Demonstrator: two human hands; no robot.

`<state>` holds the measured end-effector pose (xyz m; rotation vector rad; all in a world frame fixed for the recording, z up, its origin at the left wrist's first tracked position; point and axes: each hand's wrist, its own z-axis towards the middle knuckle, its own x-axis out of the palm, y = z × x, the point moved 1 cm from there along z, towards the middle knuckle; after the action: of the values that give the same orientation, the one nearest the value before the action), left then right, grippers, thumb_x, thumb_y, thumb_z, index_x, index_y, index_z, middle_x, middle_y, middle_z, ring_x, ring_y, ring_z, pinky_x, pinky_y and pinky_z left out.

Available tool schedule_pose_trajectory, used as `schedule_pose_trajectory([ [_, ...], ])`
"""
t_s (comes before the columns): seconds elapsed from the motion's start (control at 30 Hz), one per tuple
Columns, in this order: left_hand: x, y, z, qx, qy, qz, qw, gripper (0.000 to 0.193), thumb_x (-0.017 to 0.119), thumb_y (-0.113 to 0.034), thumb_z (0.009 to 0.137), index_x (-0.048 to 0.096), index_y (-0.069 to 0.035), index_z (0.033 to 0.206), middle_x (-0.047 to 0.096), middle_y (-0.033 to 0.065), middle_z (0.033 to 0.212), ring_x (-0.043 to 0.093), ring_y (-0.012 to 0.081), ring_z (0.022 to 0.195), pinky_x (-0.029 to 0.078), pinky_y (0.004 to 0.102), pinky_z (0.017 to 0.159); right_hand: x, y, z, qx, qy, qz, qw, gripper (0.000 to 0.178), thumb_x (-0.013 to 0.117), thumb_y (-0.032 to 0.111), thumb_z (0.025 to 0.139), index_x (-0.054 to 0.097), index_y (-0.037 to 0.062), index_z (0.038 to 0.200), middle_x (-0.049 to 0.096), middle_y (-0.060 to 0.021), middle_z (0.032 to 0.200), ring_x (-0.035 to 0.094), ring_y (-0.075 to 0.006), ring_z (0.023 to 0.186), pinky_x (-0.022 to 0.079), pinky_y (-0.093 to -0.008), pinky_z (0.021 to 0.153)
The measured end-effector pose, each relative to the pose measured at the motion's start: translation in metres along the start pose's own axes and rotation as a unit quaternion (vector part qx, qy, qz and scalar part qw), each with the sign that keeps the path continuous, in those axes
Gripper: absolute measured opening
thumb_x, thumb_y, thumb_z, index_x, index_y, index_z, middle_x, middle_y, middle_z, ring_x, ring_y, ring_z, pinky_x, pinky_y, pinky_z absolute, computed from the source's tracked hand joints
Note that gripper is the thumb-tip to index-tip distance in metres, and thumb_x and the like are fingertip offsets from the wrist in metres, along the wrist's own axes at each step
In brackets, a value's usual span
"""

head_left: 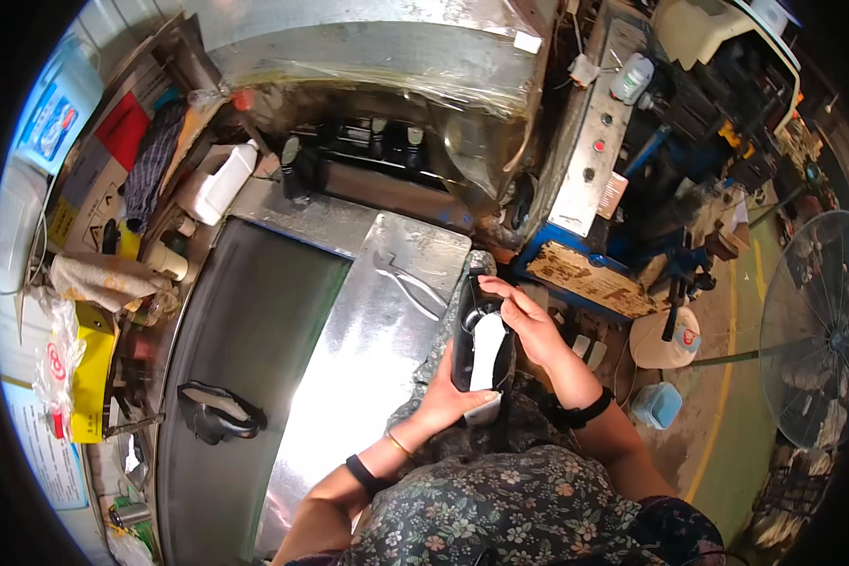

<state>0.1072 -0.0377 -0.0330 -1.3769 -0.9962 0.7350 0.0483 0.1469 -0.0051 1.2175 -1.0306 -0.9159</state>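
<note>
A shiny metal counter (325,387) left of centre — green floor (743,415) with yellow line (717,424) at right, pale wall (113,26) upper left.

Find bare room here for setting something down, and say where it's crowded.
Bare: the shiny metal plate below the pliers, between dark belt and left hand; also the belt beyond the loose black shoe. Crowded: the left side, with white jug, cloth and yellow box.

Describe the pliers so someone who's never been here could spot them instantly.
Find the dark belt, then the shiny metal surface along its right side. Near that surface's far end lie the pliers, handles spread toward the lower right. Unlike the black shoe on the belt, they're slim silvery metal.
</note>
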Motion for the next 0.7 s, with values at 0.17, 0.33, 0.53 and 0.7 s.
schedule_pose_trajectory([
  [0.17,-0.033,0.007,-0.021,-0.061,-0.137,-0.080,0.985,0.062,0.079,-0.008,0.079,0.044,0.003,0.129,0.064,0.0071,0.110,0.061,0.0156,0.098,0.051,0.0297,0.087,0.035,0.024,0.046,0.075,0.075,0.172,0.979,0.050,0.043,0.041,0.103,0.056,0.0020,0.130,0.049,-0.0084,0.140,0.044,-0.0209,0.131,0.034,-0.0353,0.108],
  [0.33,-0.091,-0.050,-0.044,-0.144,-0.171,-0.168,0.960,0.046,0.078,-0.007,0.079,0.052,0.006,0.114,0.068,0.0138,0.101,0.067,0.0203,0.088,0.055,0.0328,0.080,0.044,-0.075,0.111,0.057,-0.050,-0.400,0.913,0.038,0.062,0.033,0.092,0.059,0.0030,0.115,0.051,-0.0186,0.126,0.052,-0.0342,0.115,0.043,-0.0396,0.094],
  [0.53,-0.078,-0.008,-0.105,-0.223,-0.290,-0.163,0.916,0.058,0.077,-0.018,0.082,0.046,0.002,0.127,0.065,0.0128,0.107,0.062,0.0229,0.101,0.052,0.0357,0.086,0.092,-0.130,0.095,-0.002,0.066,-0.643,0.763,0.029,0.064,0.018,0.082,0.060,-0.0018,0.103,0.045,-0.0195,0.121,0.047,-0.0392,0.112,0.041,-0.0474,0.098],
  [0.7,-0.075,0.000,-0.108,-0.194,-0.291,-0.253,0.902,0.058,0.076,-0.016,0.083,0.044,0.001,0.129,0.064,0.0105,0.106,0.062,0.0205,0.099,0.052,0.0352,0.085,0.066,-0.138,0.128,0.179,0.021,-0.400,0.898,0.033,0.052,0.017,0.087,0.061,-0.0051,0.110,0.059,-0.0195,0.091,0.060,-0.0352,0.083,0.051,-0.0470,0.084],
])
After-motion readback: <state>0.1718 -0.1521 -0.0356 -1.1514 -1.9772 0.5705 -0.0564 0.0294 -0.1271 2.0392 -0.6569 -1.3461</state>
